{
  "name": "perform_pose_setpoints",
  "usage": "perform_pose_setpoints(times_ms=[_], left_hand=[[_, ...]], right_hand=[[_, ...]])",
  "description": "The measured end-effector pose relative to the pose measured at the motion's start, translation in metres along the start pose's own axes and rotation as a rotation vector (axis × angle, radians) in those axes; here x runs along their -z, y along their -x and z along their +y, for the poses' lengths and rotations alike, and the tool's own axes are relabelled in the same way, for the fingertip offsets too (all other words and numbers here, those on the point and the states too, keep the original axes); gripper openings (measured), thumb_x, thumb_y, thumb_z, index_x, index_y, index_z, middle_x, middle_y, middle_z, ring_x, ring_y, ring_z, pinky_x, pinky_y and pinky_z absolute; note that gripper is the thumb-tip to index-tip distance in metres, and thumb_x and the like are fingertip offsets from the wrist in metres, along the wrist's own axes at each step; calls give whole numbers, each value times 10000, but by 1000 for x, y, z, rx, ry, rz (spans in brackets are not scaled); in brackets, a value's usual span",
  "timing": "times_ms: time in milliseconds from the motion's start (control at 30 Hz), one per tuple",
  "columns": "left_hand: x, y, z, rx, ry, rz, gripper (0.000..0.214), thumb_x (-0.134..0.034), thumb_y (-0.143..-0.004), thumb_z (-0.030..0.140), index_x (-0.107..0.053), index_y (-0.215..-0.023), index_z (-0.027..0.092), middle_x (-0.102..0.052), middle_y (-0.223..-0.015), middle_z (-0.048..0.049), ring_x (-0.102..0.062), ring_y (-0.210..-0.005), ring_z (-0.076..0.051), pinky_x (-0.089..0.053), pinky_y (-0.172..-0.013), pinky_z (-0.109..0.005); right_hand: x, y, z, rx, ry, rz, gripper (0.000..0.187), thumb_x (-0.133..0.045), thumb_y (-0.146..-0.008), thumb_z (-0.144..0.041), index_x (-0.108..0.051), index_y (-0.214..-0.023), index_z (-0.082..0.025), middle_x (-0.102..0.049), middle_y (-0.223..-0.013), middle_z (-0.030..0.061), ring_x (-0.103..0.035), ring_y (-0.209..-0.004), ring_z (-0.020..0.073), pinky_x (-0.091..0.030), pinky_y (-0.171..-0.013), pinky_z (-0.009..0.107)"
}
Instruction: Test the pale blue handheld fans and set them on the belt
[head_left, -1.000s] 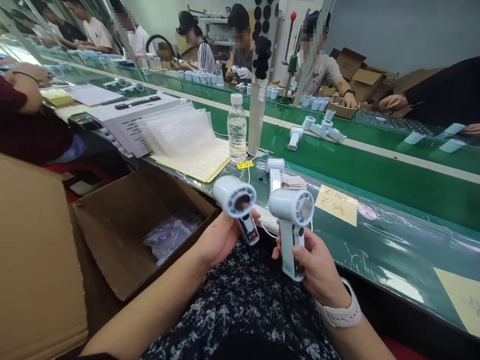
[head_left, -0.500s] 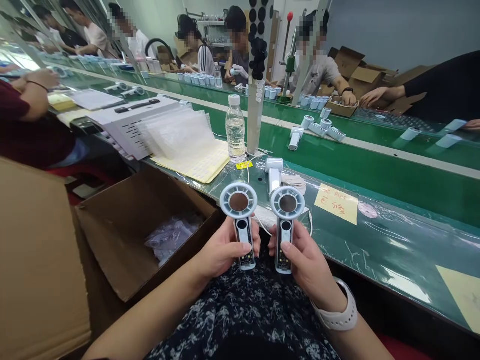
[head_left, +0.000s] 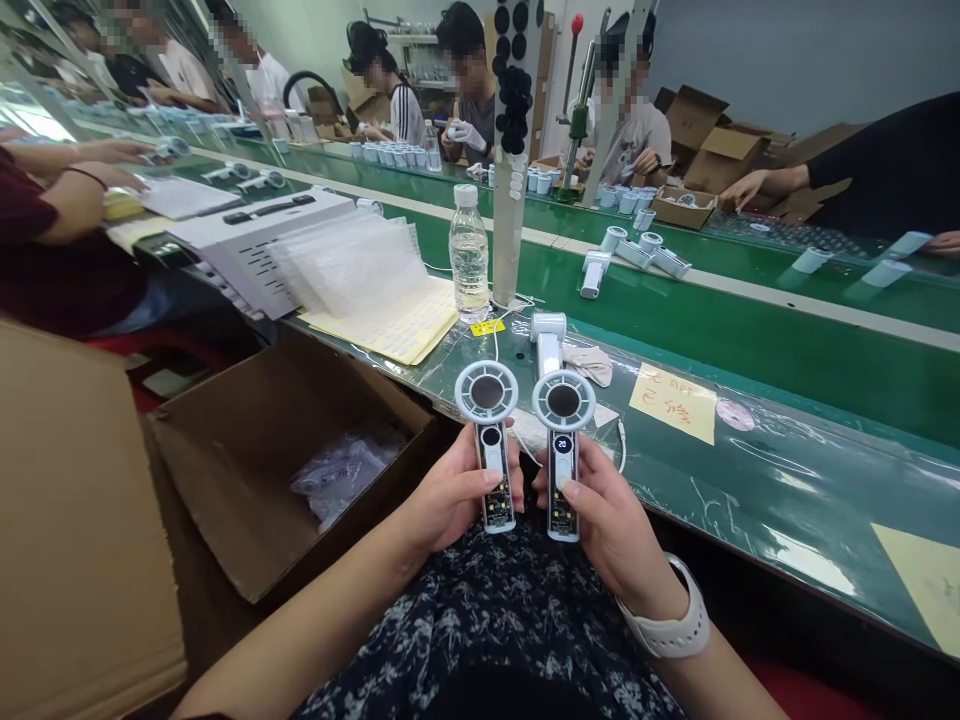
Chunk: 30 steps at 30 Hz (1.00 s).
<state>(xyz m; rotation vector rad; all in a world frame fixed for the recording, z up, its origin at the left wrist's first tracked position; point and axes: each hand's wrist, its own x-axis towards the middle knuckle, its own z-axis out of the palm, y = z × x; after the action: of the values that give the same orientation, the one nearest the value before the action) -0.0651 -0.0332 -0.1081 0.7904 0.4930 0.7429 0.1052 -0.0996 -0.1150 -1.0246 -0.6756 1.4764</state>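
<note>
A water bottle (head_left: 469,255) stands on the green bench (head_left: 787,560) beside yellow label sheets (head_left: 382,325) under clear plastic bags (head_left: 345,265). A yellow note (head_left: 673,403) lies further right, and an open cardboard box (head_left: 247,470) below the bench's near edge holds a clear bag (head_left: 345,470).

My left hand (head_left: 450,497) and right hand (head_left: 611,510) are each holding one handheld fan (head_left: 487,430); a third fan (head_left: 548,340) and one water bottle (head_left: 469,255) are standing beyond.
</note>
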Motion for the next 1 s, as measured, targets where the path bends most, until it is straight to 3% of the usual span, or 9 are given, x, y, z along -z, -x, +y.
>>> perform_pose_setpoints(times_ms=[133, 367, 600, 800, 1000], left_hand=[[0, 0, -1, -23, -36, 3, 462, -751, -764, 267, -498, -1146, 202, -560, -893, 17, -591, -672, -112, -529, -610, -267], [-4, -1, -3, -61, -122, -63, 417, -764, -793, 340, -514, -1096, 201, -562, -887, 16, -610, -668, -112, -539, -600, -261], [-2, -3, -6, 11, -35, 113, 429, -743, -793, 391, -497, -1088, 199, -575, -828, 29, -592, -612, -105, -524, -544, -243], [1, -2, -7, 0, -60, 63, 446, -768, -769, 413, -506, -1058, 197, -580, -815, 34, -592, -581, -104, -524, -514, -242], [-3, -1, -5, 33, -87, 64, 477, -782, -757, 437, -501, -1052, 189, -597, -829, 20, -604, -593, -110, -526, -528, -243]], right_hand=[[-2, 1, 1, -13, -26, 39, 429, -753, -785, -402, -602, -1148, -229, -642, -1070, 61, -605, -819, 175, -523, -699, 306], [-2, 3, 0, -22, -36, -1, 450, -773, -771, -413, -607, -1140, -217, -642, -990, 42, -595, -807, 162, -521, -712, 290], [-2, 4, 6, -9, -37, 20, 313, -714, -827, -441, -610, -1031, -228, -641, -962, 35, -596, -742, 157, -523, -640, 300], [0, 6, 6, -8, 3, -55, 332, -698, -847, -453, -596, -1084, -242, -632, -967, 26, -593, -747, 145, -523, -663, 293], [-2, 4, 2, -13, -15, -33, 350, -719, -826, -433, -609, -1092, -234, -621, -944, 20, -588, -735, 140, -515, -626, 272]])
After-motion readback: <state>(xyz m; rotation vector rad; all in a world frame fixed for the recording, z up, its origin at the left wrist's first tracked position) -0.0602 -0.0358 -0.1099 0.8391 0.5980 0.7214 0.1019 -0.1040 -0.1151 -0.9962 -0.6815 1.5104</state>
